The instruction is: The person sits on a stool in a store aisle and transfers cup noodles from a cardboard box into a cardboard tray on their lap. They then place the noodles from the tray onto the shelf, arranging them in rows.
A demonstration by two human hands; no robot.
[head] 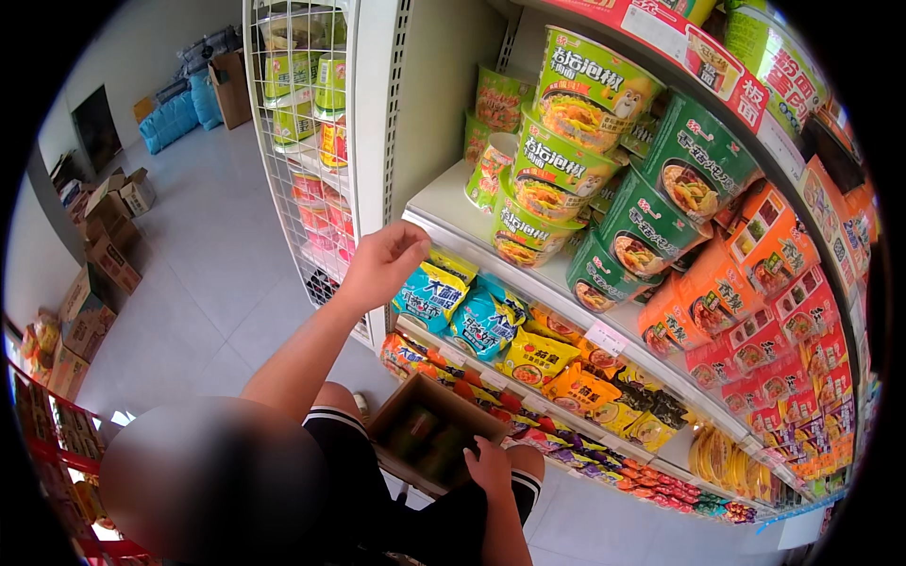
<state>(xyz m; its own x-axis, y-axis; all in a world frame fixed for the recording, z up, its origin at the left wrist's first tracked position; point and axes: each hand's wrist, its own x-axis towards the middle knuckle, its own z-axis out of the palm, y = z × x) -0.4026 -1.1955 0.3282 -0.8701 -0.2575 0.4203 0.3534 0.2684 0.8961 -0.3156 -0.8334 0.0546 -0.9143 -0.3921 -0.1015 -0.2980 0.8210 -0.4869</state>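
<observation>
My left hand (388, 265) is raised beside the front edge of a white shelf (453, 191), fingers curled in, with nothing visible in it. Past it stand a small upright green noodle cup (490, 173) and a stack of light green instant noodle tubs (559, 166). Dark green noodle tubs (648, 223) are stacked to their right. Low between my knees is an open cardboard carton (396, 400) with dark green packages (425, 439) in its shadowed inside. At its near right side is my right hand (490, 467), fingers apart and empty; whether it touches the carton is unclear.
Bagged noodles (488, 322) fill the lower shelf. Orange noodle tubs (701, 304) stand farther right. A white wire-mesh panel (304, 156) closes the shelf end. Cardboard boxes (113, 262) line the left wall. A blurred round patch hides the lower left.
</observation>
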